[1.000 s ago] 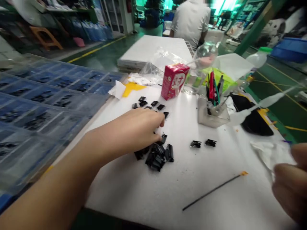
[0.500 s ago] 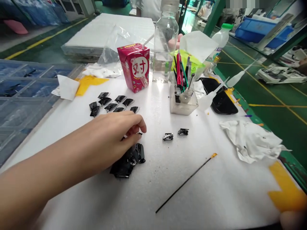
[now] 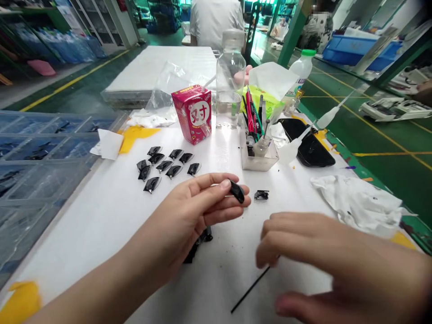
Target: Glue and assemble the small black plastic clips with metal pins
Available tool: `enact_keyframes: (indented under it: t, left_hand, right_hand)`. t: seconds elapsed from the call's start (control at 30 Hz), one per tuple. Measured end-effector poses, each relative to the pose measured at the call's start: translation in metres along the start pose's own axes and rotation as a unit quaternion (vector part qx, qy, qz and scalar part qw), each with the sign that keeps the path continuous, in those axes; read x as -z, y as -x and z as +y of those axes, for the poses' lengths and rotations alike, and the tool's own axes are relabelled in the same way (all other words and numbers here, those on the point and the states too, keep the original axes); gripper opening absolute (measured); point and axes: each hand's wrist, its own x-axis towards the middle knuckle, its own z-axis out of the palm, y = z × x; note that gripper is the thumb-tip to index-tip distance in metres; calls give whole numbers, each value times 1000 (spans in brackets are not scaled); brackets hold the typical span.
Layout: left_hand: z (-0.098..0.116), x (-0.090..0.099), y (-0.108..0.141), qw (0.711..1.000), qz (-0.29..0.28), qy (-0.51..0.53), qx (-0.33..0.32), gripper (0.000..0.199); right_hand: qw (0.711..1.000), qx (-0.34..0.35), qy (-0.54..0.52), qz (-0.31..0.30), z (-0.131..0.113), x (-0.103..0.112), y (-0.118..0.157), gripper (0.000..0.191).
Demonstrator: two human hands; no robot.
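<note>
Black part [image 3: 237, 191] over white foam [image 3: 111, 234]; green floor [image 3: 388, 180].

Left hand [image 3: 189, 211] pinching, right hand [image 3: 303, 256] hovering, fingers curled

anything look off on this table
Dark specks are scattered over the white foam near the left hand holding a black part, like spilled debris, and the crumpled cloth is stained.

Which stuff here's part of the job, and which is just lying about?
Job, by the look of it:
left hand holding a small black part
right hand, near a thin black rod
black parts in rows
black parts in a heap

Lying about:
pink carton
water bottle
crumpled white cloth
</note>
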Motion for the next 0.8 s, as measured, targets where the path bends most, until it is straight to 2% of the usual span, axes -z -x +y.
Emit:
enact_keyframes:
  t: [0.13, 0.23, 0.33, 0.47, 0.6, 0.7, 0.8]
  left_hand:
    - [-1, -2, 1, 999, 24, 14, 22, 14]
    - [-2, -4, 2, 999, 14, -6, 35, 9]
    - [-2, -4, 3, 998, -3, -24, 56, 16]
    - [-4, 0, 4, 996, -41, -46, 66, 30]
    - [-9, 3, 5, 997, -54, -49, 40, 21]
    - [-11, 3, 4, 997, -56, -47, 36, 19]
    - [-12, 1, 3, 996, -56, -60, 40, 18]
  right_hand:
    - [990, 10, 92, -105, -10, -5, -34, 24]
    - [988, 5, 111, -106, -8, -8, -36, 24]
    - [989, -18, 94, -109, -1, -7, -30, 26]
    - [994, -60, 31, -85, 6, -10, -23, 28]
    - [994, -46, 52, -84, 13, -13, -19, 26]
    - [996, -37, 50, -66, 14, -2, -20, 21]
    - [997, -74, -9, 28, 4, 14, -27, 6]
